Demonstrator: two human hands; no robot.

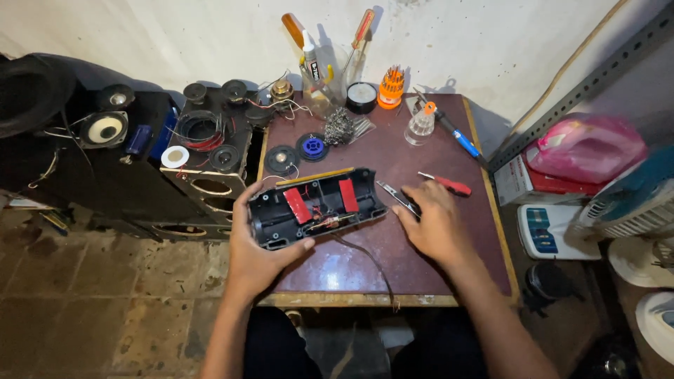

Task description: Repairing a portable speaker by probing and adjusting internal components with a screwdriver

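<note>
Left hand (256,249) gripping open black casing (316,205) mid-frame; right hand (432,224) flat, reaching pliers (421,193). Could snag the dangling wire (368,263), tearing it loose.

The casing (317,207) is black with two red strips inside. The bench (421,260) is maroon. At three o'clock lie red-handled pliers (445,184); at twelve, an orange bit holder (391,88) and a blue-handled screwdriver (463,142).
</note>
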